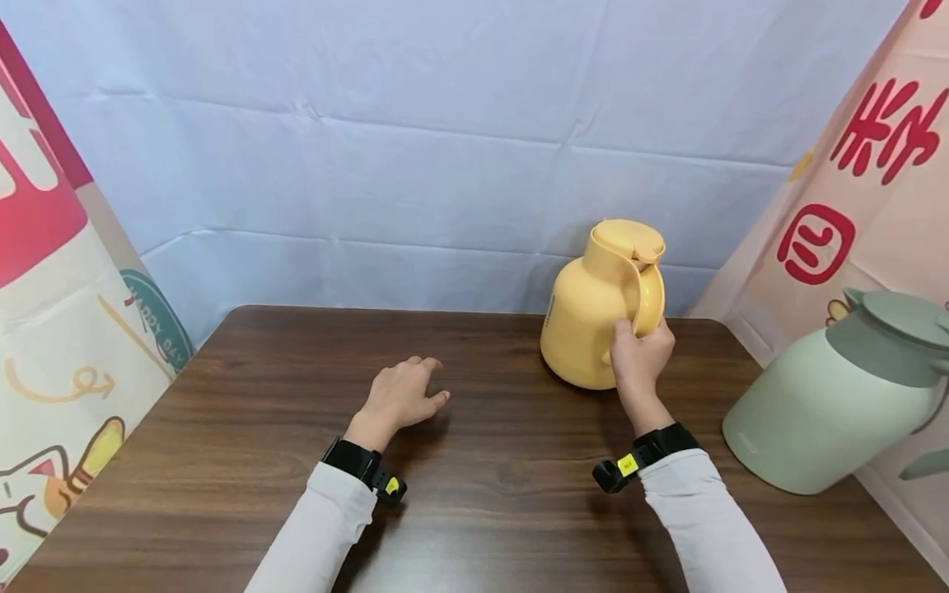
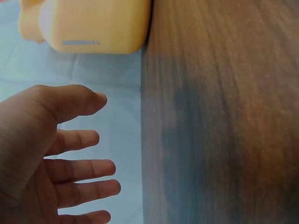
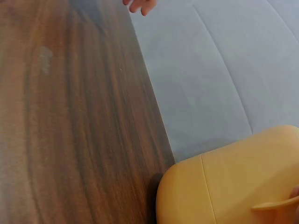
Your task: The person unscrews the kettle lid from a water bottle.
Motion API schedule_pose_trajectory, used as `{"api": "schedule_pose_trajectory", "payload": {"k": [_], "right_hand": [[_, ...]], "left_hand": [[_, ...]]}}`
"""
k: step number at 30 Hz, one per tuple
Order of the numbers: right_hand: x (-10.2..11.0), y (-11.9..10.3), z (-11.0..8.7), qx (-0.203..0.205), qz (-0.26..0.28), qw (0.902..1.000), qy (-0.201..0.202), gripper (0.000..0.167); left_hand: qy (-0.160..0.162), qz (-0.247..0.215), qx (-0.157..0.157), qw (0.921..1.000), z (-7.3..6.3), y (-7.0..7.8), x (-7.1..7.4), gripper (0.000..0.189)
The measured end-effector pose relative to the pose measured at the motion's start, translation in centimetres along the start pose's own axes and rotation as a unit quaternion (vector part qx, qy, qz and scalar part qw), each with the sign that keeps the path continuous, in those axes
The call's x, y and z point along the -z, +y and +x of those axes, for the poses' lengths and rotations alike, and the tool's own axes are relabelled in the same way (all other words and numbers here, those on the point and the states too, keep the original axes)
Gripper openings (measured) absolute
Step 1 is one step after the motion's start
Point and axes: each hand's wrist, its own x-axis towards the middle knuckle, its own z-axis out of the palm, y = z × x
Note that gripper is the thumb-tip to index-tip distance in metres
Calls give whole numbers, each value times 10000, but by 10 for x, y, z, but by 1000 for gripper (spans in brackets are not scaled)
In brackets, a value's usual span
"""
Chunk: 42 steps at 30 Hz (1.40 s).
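Note:
A yellow thermos jug stands upright toward the back right of the wooden table. My right hand grips its handle low down, with the handle turned toward me. In the right wrist view the body of the yellow thermos jug fills the lower right, and only a bit of a finger shows at the edge. Over the middle of the table hovers my left hand, holding nothing. Its fingers are spread and nearly straight in the left wrist view, with the thumb apart from them.
A green thermos jug with a darker lid stands at the table's right side, its handle facing right. Pale blue cloth hangs behind the table. Printed sheets hang along the left and right sides.

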Motion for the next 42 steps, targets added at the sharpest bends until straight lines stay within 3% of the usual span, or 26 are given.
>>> {"api": "schedule_pose_trajectory", "payload": {"k": [6, 18, 23, 32, 42], "right_hand": [[8, -5, -10, -51, 270, 9994, -208, 15], [16, -21, -29, -516, 835, 9933, -602, 10], [20, -18, -33, -513, 1069, 9896, -812, 9], [26, -25, -46, -557, 1654, 9754, -1345, 20], [31, -34, -66, -251, 2270, 9518, -2047, 27]], "left_hand": [[12, 20, -163, 9999, -7, -2, 3, 47], [31, -77, -141, 9999, -25, -8, 7, 47], [49, -87, -130, 9999, -31, -11, 10, 47], [113, -80, -213, 9997, -39, -15, 21, 46], [218, 41, -385, 9990, -55, -19, 25, 46]]}}
